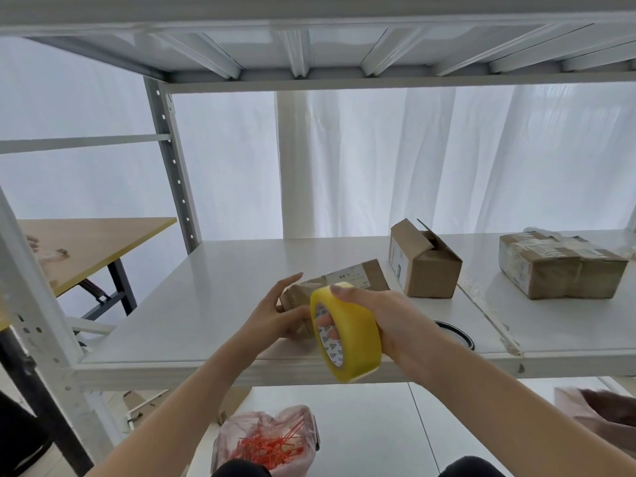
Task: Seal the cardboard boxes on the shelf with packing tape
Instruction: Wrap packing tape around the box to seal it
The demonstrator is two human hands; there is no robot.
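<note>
Shelf board [223,287] with three cardboard boxes. The flat box [351,275] lies near the board's front edge, left of centre; the left hand [275,313] holds its near left corner, fingers along the near side. The right hand [382,318] grasps the yellow tape roll [347,335], fingers through the core, above the front edge, just in front of this box. The open-flapped box [430,270] stands just behind to the right. The taped box [557,270] sits toward the board's right end. A black ring [461,333] lies near the front edge behind the right wrist.
</note>
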